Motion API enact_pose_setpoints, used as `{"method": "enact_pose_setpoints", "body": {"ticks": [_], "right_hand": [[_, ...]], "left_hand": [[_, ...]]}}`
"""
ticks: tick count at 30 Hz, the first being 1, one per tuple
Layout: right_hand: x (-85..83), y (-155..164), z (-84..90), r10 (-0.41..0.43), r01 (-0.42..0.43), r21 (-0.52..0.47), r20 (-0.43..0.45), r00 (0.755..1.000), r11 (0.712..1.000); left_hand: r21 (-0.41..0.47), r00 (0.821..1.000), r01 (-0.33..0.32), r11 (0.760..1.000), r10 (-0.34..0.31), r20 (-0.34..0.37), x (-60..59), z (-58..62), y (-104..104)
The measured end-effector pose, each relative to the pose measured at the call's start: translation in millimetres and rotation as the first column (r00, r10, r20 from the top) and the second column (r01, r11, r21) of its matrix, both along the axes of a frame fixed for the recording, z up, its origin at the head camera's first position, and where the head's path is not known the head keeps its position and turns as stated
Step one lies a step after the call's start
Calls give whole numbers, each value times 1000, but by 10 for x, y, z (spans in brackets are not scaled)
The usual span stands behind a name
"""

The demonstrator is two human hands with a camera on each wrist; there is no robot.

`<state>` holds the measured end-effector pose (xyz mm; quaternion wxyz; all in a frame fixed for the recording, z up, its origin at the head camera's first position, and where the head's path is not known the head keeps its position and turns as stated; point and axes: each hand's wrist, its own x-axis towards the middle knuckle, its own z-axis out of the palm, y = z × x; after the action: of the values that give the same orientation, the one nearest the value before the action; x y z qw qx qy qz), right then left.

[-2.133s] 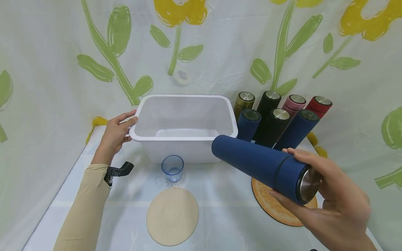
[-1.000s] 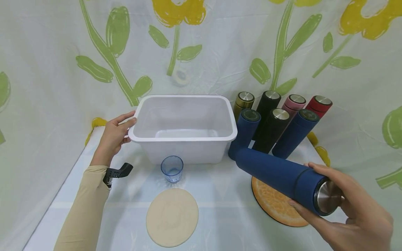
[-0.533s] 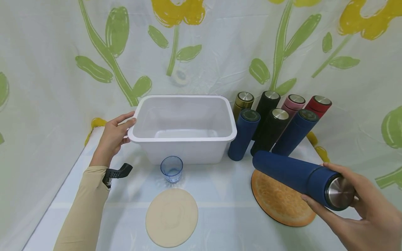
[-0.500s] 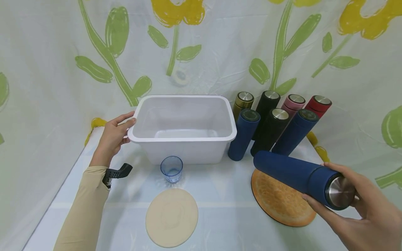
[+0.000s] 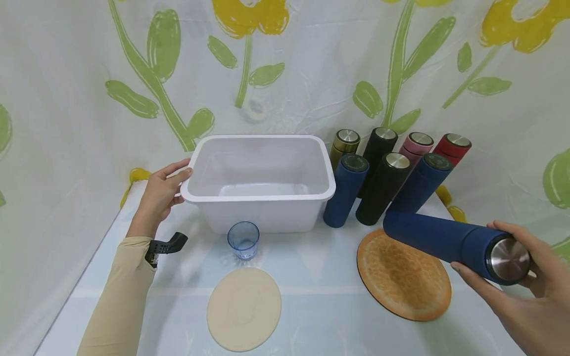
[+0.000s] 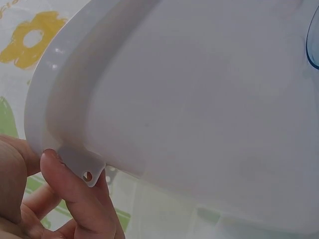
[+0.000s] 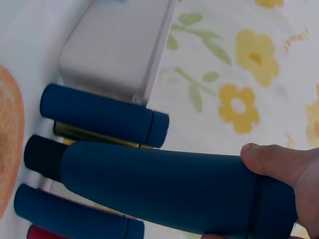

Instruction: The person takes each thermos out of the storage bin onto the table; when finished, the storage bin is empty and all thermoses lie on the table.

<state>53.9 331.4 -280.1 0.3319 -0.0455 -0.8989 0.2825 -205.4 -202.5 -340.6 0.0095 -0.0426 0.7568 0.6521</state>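
Navy blue flask [image 5: 438, 240] lying sideways in the air, the right hand [image 5: 530, 291] wrapped round its steel-capped end, hovering over the orange mat [image 5: 403, 274] on the bench [image 5: 311, 306]. Seven more flasks [image 5: 392, 173] stand just behind. Left hand [image 5: 160, 195] pinches the corner tab of the white tub [image 5: 260, 193], blue cup [image 5: 243, 240] in front.

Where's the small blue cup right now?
In the head view the small blue cup stands upright on the table, left of centre, just in front of the white tub and behind the beige round mat.
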Motion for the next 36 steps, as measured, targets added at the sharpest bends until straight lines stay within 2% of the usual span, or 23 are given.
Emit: {"method": "enact_pose_setpoints", "body": {"ticks": [4, 8, 13, 17, 22, 30, 33, 36], "right_hand": [[-43, 47, 15, -39, 39, 20, 7, 999, 999], [-104, 104, 26, -22, 24, 28, -39, 999, 999], [-196, 201, 37, -16, 18, 39, -51, 999, 999], [-245, 272, 20, -57, 58, 48, -17, 998, 997], [-279, 377, -32, -112, 110, 63, 18, 994, 992], [-446, 602, -44, -87, 88, 65, -24, 996, 994], [-495, 676, -43, -109, 107, 97, 13, 994, 989], [-545, 744, -32, -170, 158, 122, 98, 980, 980]], "left_hand": [[17, 1000, -1, 1000, 1, 2, 15, 3, -10], [34, 1000, -8, 999, 9, -5, 45, 3, -27], [64, 1000, -11, 998, 11, 9, 78, 17, -38], [59, 1000, -14, 998, 14, 7, 73, 30, -31], [-2, 1000, -1, 1000, 1, -9, 35, 33, 14], [3, 1000, -12, 1000, 12, 3, 47, 15, 20], [28, 1000, -12, 1000, 11, 3, 43, 9, 12], [25, 1000, -5, 1000, 5, -1, 38, 5, 11]]}}
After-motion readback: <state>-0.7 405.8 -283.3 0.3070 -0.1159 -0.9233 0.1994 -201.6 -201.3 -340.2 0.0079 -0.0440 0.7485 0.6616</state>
